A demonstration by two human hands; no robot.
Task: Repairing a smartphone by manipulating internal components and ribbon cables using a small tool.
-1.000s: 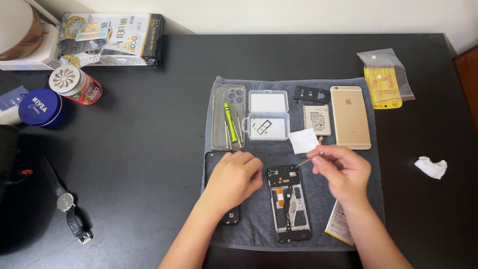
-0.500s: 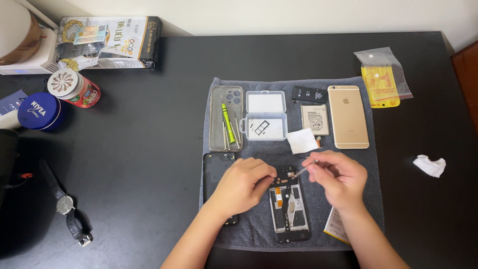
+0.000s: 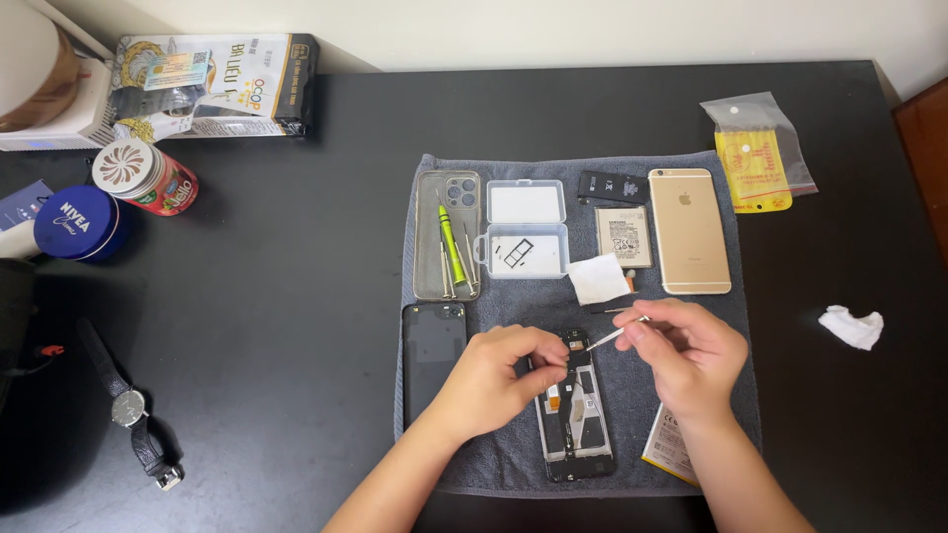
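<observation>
Black worktop (image 3: 296,296), a grey towel (image 3: 632,464) spread at centre as a work mat. Far row on the towel: clear phone case (image 3: 434,242) holding a green screwdriver (image 3: 452,243), clear parts box (image 3: 526,229) with lid open, gold phone (image 3: 689,229) face down, loose battery (image 3: 623,235), white wipe (image 3: 599,278). A black back cover (image 3: 434,357) lies left of the hands.

Opened phone (image 3: 575,415) lies near centre, back off, boards and frame exposed. Left hand (image 3: 499,380) rests on its left edge, fingers curled narrow, pinning it down at the upper part. Right hand (image 3: 686,355) is closed in a pinch on metal tweezers (image 3: 617,334), tips aimed left toward the phone's far end.

Judgement: step in hand is fine work at the upper board, lifting or seating a small part. Next move calls for a steady, light approach with the tips while the body is held flat.

Unclear: whether the tweezer tips carry anything; the spot being worked is covered by the left fingers. A yellow-edged flat item (image 3: 671,446) near the right wrist is partly hidden.
</observation>
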